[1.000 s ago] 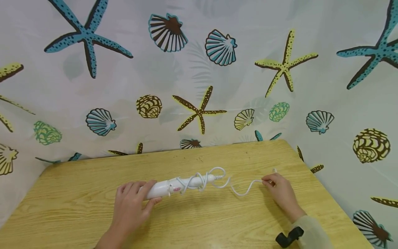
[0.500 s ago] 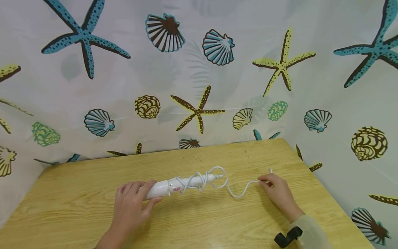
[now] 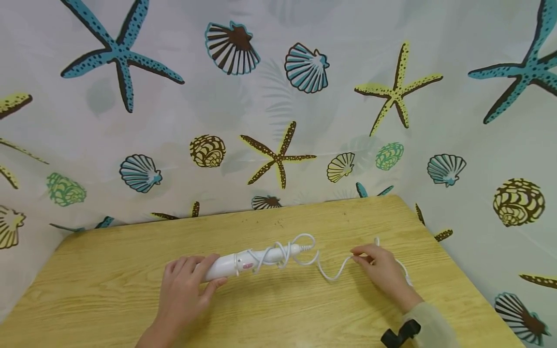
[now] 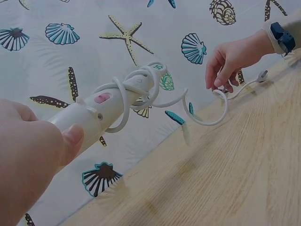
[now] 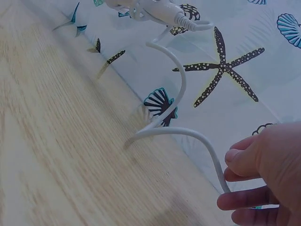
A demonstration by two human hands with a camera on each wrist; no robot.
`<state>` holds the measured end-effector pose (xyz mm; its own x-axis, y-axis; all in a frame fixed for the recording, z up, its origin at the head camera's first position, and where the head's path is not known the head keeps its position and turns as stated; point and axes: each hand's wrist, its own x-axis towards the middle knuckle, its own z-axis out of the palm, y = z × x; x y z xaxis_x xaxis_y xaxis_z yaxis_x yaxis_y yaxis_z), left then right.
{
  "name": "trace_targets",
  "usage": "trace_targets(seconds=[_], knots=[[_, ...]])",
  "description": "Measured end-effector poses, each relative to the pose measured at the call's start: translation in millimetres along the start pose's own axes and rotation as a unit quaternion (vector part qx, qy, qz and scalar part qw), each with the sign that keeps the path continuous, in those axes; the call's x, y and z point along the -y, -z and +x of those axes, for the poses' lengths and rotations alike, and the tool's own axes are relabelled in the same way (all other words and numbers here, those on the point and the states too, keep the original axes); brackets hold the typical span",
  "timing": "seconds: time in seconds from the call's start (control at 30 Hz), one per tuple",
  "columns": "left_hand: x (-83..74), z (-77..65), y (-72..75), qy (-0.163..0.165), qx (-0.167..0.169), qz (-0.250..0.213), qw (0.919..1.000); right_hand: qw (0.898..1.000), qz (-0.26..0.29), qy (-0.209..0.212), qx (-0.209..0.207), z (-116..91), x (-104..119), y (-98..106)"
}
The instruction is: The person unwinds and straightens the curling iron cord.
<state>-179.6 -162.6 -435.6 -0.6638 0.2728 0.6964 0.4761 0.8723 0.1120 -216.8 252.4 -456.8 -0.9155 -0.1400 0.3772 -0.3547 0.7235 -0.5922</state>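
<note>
A white wand-shaped electric appliance point(image 3: 224, 267) with a pink switch point(image 4: 102, 98) is held above the table, and my left hand point(image 3: 184, 290) grips its thick end, fingers over the top and thumb along the near side. Loops of its white cord point(image 4: 123, 106) wind loosely around the slimmer end. From there the free cord point(image 5: 181, 80) runs in a wavy line to my right hand point(image 3: 383, 273), which pinches it between thumb and fingers. Beyond that hand the cord trails off to a plug point(image 4: 262, 76) at the table. The palm hides part of the cord.
The light wood table point(image 3: 283, 314) ends at a curtain point(image 3: 174, 116) printed with starfish and shells, which stands behind it and along its sides. A dark band point(image 4: 282, 38) with a black mount sits on my right wrist over the sleeve.
My right hand has slid left toward the appliance, so the free cord sags in a tighter bend. More cord and the plug now show behind that hand. My left hand stays put.
</note>
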Motion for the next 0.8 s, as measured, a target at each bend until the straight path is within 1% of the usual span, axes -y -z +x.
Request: trace_targets(seconds=[0.1, 0.27, 0.4, 0.5, 0.63, 0.8], knots=[[-0.8, 0.0, 0.0, 0.0, -0.001, 0.0, 1.0, 1.0, 0.019, 0.021, 0.011, 0.9, 4.8, -1.0], [-0.9, -0.6, -1.0, -0.003, -0.003, 0.001, 1.0, 0.998, 0.029, 0.045, 0.02, 3.3, 13.8, -2.4], [-0.7, -1.0, -1.6, -0.004, -0.003, 0.0, 1.0, 0.997, 0.043, 0.065, 0.016, 5.5, 20.4, -3.9], [-0.7, -0.9, -1.4, -0.002, -0.001, -0.001, 1.0, 0.994, 0.053, 0.091, 0.009, 7.4, 24.5, -5.0], [-0.8, -0.4, -1.2, -0.003, 0.0, -0.002, 1.0, 0.991, 0.053, 0.119, 0.005, 9.3, 29.4, -6.1], [-0.3, -1.2, -1.7, -0.008, -0.008, -0.002, 0.9999, 0.99, 0.044, 0.134, 0.017, 10.1, 40.0, -6.4]])
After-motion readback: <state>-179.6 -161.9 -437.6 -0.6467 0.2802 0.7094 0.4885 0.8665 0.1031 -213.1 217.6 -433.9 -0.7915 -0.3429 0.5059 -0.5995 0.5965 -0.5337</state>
